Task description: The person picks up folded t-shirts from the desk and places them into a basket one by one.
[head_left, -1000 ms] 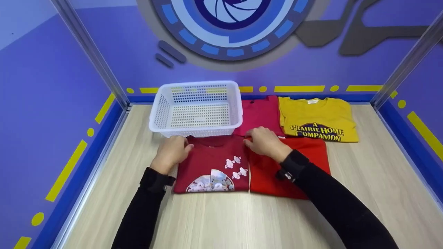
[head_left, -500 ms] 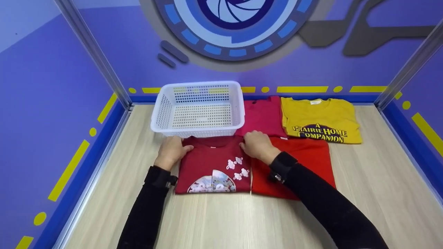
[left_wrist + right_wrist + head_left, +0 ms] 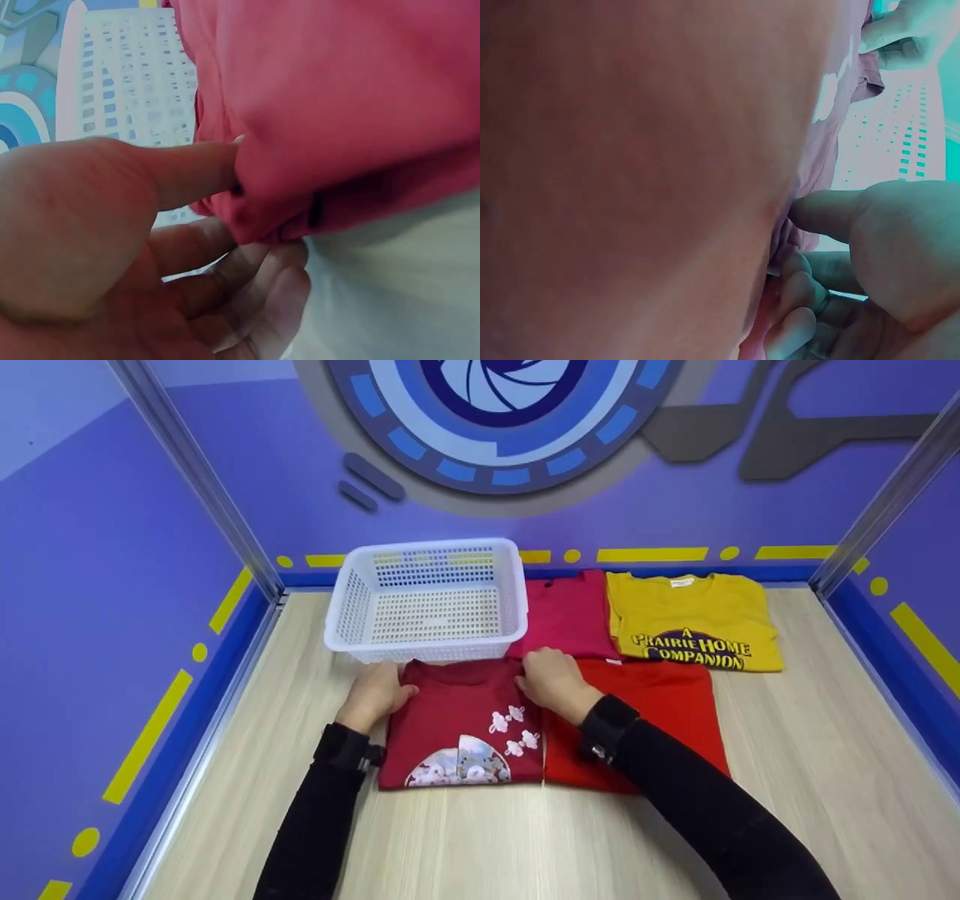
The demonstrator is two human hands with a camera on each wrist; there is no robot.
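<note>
A folded dark red T-shirt [image 3: 457, 712] with a floral half-circle print and pale cloud motifs lies at the middle of the table. My left hand [image 3: 373, 690] pinches its far left corner, the thumb above and the fingers beneath the cloth [image 3: 330, 97]. At the far right corner my right hand [image 3: 555, 681] pinches the same shirt between thumb and fingers, as the right wrist view shows. Directly right of it lies a folded bright red garment [image 3: 667, 712], partly under my right forearm.
Behind the dark red shirt stands a white perforated basket [image 3: 427, 649] with nothing in it. Folded pink-red [image 3: 566, 615] and yellow [image 3: 690, 611] shirts lie right of the basket. Blue-purple panels [image 3: 90, 585] wall the wooden table [image 3: 480, 847] at the back and sides.
My right hand has moved slightly left onto the dark red shirt's corner and closed on it. The shirt has shifted slightly toward me. The basket and other garments stay put.
</note>
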